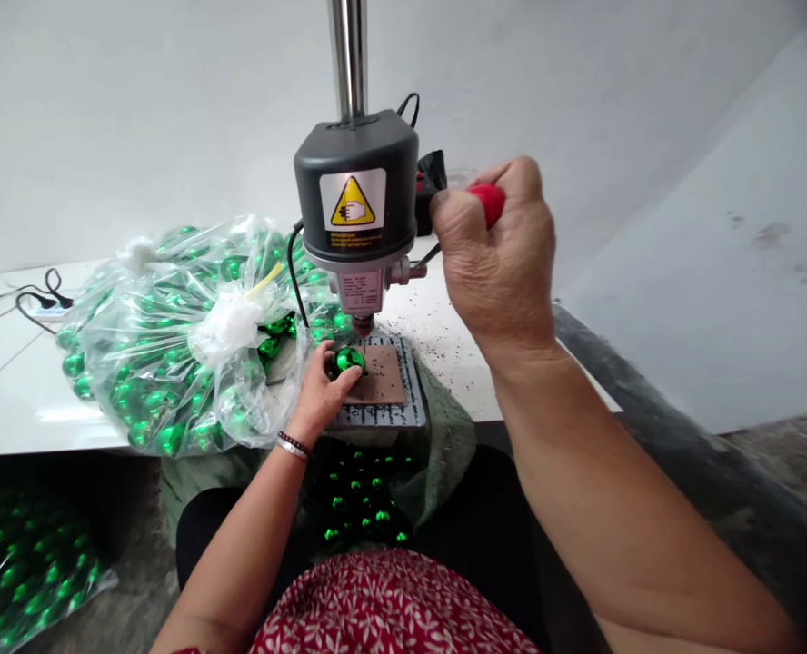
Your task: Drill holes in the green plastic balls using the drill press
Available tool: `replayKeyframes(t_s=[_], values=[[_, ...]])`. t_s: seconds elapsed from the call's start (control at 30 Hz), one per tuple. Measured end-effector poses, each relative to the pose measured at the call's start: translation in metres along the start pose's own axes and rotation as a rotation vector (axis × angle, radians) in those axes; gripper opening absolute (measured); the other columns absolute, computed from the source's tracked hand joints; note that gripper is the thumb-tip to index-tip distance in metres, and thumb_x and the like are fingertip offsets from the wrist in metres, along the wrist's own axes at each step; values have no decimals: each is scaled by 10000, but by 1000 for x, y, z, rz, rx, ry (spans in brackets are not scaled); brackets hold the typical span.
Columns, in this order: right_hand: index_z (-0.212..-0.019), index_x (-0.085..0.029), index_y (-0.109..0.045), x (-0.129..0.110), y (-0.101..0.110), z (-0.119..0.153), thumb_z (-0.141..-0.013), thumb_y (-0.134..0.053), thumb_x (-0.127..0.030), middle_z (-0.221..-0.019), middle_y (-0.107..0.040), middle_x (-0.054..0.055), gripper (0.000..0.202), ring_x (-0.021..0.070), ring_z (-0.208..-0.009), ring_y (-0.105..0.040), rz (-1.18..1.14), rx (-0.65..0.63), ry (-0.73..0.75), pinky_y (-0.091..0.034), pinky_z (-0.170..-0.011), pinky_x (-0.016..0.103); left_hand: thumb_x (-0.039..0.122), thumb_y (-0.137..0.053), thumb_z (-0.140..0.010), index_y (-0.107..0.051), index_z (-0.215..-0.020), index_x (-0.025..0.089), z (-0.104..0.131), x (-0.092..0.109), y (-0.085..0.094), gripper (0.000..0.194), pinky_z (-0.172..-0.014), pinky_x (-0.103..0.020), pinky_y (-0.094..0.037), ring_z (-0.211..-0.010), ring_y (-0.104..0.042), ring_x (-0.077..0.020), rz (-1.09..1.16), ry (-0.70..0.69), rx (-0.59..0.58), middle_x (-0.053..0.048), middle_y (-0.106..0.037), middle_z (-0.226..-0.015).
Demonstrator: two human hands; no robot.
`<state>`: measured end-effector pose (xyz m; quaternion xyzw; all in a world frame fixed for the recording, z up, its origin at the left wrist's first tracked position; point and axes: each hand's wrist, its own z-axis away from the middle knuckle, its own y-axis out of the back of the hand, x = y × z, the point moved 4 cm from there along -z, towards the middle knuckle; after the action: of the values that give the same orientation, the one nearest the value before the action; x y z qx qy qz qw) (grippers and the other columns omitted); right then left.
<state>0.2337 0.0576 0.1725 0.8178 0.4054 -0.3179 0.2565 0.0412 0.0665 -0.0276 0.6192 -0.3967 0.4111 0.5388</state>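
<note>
Between the thumb and fingers of my left hand (pixel 320 389) is a shiny green ball (pixel 349 362), held on a brown board (pixel 386 380). The board lies on the grey slotted base (pixel 413 400) of a small drill press (pixel 355 195). Just above and beside the ball, the thin drill bit (pixel 364 345) points down; whether it touches the ball I cannot tell. My right hand (pixel 499 254) is raised to the right of the drill head, wrapped round the red-ended feed lever (pixel 489 204).
On the left of the white table (pixel 8 418) rests a clear plastic bag (pixel 172 336) full of green balls. More balls (pixel 363 500) lie in green cloth (pixel 444 445) below the base. Another bag (pixel 28 563) sits on the floor. Dark shavings dot the tabletop. A power strip (pixel 53 312) stands far left.
</note>
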Motion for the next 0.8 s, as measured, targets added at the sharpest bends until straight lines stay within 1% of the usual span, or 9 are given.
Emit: replayKeyframes(t_s=[0.07, 0.17, 0.27, 0.37, 0.47, 0.6, 0.67, 0.8], values=[[-771, -179, -359, -1, 0, 0, -852, -551, -249, -649, -330, -87, 220, -24, -544, -348, 5, 8, -15, -380, -554, 117, 360, -688, -745, -478, -1299, 167, 0, -2, -4, 623, -972, -363, -430, -1067, -577, -214, -45, 4, 4, -103, -606, -1187], [-765, -172, -383, -3, 1, 0, -829, -574, -242, -657, -375, -87, 213, -20, -571, -368, 23, 38, -20, -399, -596, 136, 356, -661, -769, -548, -1236, 170, -1, 4, -8, 515, -1006, -383, -408, -1122, -560, -237, -118, -28, 5, -107, -617, -1195], [-777, -172, -393, -3, 2, 0, -831, -566, -260, -673, -393, -87, 201, -20, -584, -387, 13, 31, -27, -419, -635, 149, 331, -654, -762, -596, -1138, 167, 0, 12, -9, 415, -963, -383, -429, -1047, -577, -231, -165, -54, -5, -84, -643, -1088], [-787, -173, -388, -3, 2, 0, -844, -546, -285, -693, -395, -85, 202, -21, -588, -394, 38, 7, -50, -421, -665, 164, 318, -677, -718, -592, -1028, 159, 1, 10, -6, 358, -855, -336, -466, -903, -592, -190, -138, -37, -1, -42, -631, -953], [-793, -172, -392, -2, 2, 2, -853, -536, -302, -699, -392, -84, 203, -21, -585, -375, 47, 1, -70, -399, -659, 167, 324, -722, -669, -544, -1006, 167, 3, -1, -3, 413, -789, -297, -469, -827, -577, -152, -59, -20, 25, -11, -593, -905], [-795, -169, -402, -2, 3, 3, -862, -540, -329, -697, -413, -77, 222, -4, -599, -368, 12, 19, -31, -377, -632, 176, 346, -749, -652, -524, -1045, 179, 3, -12, -4, 483, -857, -307, -460, -911, -582, -158, 48, -32, 51, -27, -590, -990], [-796, -170, -400, -2, 3, 3, -860, -552, -318, -694, -415, -76, 221, 0, -606, -367, 18, 19, -37, -378, -638, 183, 342, -750, -653, -531, -1064, 177, 1, -13, -6, 495, -886, -322, -455, -942, -584, -170, 61, -30, 65, -42, -599, -1025], [-792, -190, -368, -2, 2, 2, -874, -541, -296, -682, -395, -78, 219, 2, -616, -390, 25, -24, -71, -417, -698, 198, 321, -756, -649, -548, -1066, 173, -3, -9, -9, 489, -879, -331, -459, -926, -591, -175, 49, -33, 76, -43, -620, -1006]])
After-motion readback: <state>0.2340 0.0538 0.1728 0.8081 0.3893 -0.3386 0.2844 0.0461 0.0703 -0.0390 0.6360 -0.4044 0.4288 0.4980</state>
